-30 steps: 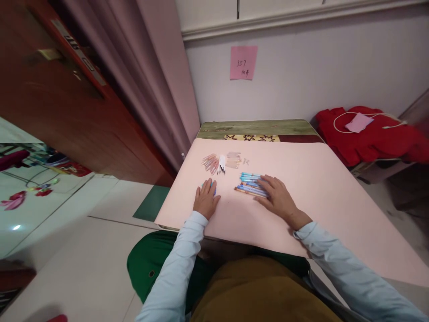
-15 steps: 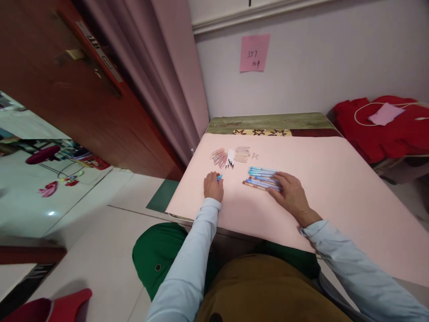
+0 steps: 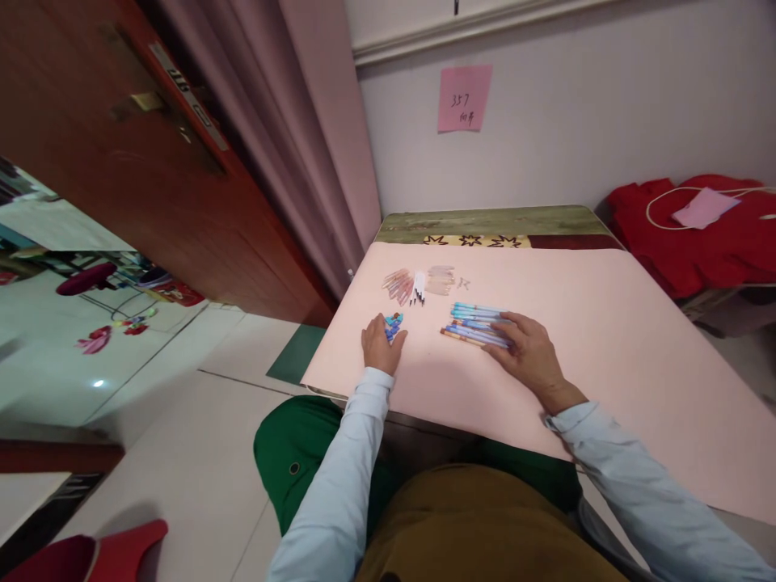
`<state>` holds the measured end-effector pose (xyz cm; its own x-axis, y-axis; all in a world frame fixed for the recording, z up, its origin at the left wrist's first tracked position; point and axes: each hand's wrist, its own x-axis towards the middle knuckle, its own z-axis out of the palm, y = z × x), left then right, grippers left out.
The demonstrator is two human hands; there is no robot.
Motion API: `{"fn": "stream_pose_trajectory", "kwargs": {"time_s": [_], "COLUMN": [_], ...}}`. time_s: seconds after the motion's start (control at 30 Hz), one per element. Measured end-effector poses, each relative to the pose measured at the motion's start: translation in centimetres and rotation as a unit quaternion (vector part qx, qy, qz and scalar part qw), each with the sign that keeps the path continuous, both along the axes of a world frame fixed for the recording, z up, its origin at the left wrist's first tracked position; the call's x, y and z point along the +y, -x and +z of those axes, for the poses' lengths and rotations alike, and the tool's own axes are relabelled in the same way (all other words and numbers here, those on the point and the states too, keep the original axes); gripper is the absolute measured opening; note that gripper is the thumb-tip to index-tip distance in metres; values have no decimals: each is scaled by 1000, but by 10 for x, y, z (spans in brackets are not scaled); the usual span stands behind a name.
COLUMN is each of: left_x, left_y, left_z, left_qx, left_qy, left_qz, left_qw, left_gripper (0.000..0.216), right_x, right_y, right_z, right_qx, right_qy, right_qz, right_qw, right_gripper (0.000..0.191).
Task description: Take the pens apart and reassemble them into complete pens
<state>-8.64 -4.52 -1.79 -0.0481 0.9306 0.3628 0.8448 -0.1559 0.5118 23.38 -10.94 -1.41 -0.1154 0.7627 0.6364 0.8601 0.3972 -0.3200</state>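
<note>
My left hand (image 3: 380,343) is open, with thumb and fingers spread around a small pile of blue and brown pen parts (image 3: 394,325) that look like caps. Over the right ends of a row of light-blue and violet pen barrels (image 3: 476,323) rests my right hand (image 3: 530,356), its fingers apart and touching them. Behind the left hand lie several thin black-tipped refills (image 3: 418,289). Flanking these are a fan of pinkish clear pieces (image 3: 398,286) and a stack of pale clear pieces (image 3: 440,280). Small metallic-looking bits (image 3: 463,284), perhaps springs, lie to their right.
A pink sheet (image 3: 606,356) covers most of the table. A pink note (image 3: 465,99) is stuck to the wall behind. Red cloth (image 3: 679,234) with a white cable and a pink paper sits at the right. A brown door (image 3: 200,202) and a curtain (image 3: 303,121) stand at the left.
My left hand has opened and drawn slightly left and down, uncovering the pile of small blue parts. The right hand stays on the pen barrels.
</note>
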Motion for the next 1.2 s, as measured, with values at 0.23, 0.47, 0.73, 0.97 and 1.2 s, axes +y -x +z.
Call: {"fn": "stream_pose_trajectory", "kwargs": {"time_s": [0.23,0.47,0.73,0.97,1.2], "left_x": [-21,-27,-16,-22,-25], "left_y": [-14,-82,-101,-98,-98], "left_z": [17,15,8,15,20], "left_qx": [-51,-11,61,31,46], "left_qy": [-178,-65,-6,-52,-47], "left_qz": [4,-176,-224,-236,-238], "left_qw": [983,982,973,970,969], "left_gripper": [43,33,56,28,19], "right_x": [-3,-5,10,58,65], "right_y": [6,12,3,-3,-13], "right_z": [9,16,18,19,17], "right_qx": [-46,-79,56,2,7], "right_qy": [9,35,58,159,173], "right_qz": [11,-26,-80,-83,-8], "right_qw": [999,996,994,984,985], "right_gripper": [24,23,48,35,29]}}
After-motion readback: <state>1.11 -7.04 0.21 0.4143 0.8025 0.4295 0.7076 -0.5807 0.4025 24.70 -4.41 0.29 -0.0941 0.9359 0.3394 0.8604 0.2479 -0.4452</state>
